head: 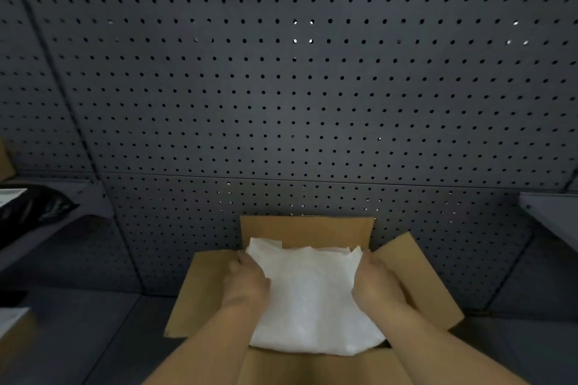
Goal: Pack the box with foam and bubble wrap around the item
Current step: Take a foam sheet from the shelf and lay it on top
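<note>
Both hands were on the white padding sheet (308, 297) sitting in the mouth of the open cardboard box (212, 291) on the desk (93, 337). The left hand (248, 286) gripped its left edge, the right hand (375, 286) its right edge, fingers curled over the sheet. Material looked like thin foam with bubble wrap, too blurred to split. The item itself wasn't visible, likely under or inside the sheet.

Judgement: the step in hand was seating the padding down into the box. To do it well, push both sides down evenly so the sheet doesn't bunch on one wall, keep the four flaps splayed out, and tuck the far ragged edge against the back flap (306, 228) before letting go. Uneven pressure would probably leave a void beside the item.
</note>
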{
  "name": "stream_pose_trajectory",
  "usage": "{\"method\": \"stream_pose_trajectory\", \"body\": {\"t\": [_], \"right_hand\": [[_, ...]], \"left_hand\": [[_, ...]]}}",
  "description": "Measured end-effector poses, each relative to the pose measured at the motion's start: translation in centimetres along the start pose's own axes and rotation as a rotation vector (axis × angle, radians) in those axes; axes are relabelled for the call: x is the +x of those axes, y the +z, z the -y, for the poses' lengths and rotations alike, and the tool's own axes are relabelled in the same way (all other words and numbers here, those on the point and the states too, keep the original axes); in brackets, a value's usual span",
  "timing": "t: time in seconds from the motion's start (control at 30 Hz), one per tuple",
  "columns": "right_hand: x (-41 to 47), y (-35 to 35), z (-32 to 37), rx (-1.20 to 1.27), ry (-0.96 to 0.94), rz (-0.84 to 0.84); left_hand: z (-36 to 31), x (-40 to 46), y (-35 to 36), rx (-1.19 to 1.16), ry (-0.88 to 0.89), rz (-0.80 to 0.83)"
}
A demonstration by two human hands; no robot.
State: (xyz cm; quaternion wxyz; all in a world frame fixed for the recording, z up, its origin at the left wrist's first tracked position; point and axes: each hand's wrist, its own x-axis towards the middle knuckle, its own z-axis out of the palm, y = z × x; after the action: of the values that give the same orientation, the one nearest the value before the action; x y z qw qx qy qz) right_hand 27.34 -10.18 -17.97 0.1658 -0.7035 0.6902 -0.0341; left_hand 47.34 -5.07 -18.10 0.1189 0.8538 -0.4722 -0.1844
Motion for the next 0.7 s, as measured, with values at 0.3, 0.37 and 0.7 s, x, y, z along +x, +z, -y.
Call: {"method": "stream_pose_trajectory", "body": {"t": [0.3, 0.37, 0.7], "right_hand": [[-2.0, -1.5, 0.3, -0.307, -0.448, 0.421], [-1.6, -1.2, -0.1, -0.365, -0.447, 0.480], [-0.6, 1.5, -0.8, -0.567, -0.442, 0.412]], "left_hand": [[2.9, 0.1, -1.2, 0.398, 0.752, 0.354], [2.8, 0.5, -0.9, 0.519, 0.789, 0.401], [2.0, 1.6, 2.1, 0.759, 0.776, 0.309]]}}
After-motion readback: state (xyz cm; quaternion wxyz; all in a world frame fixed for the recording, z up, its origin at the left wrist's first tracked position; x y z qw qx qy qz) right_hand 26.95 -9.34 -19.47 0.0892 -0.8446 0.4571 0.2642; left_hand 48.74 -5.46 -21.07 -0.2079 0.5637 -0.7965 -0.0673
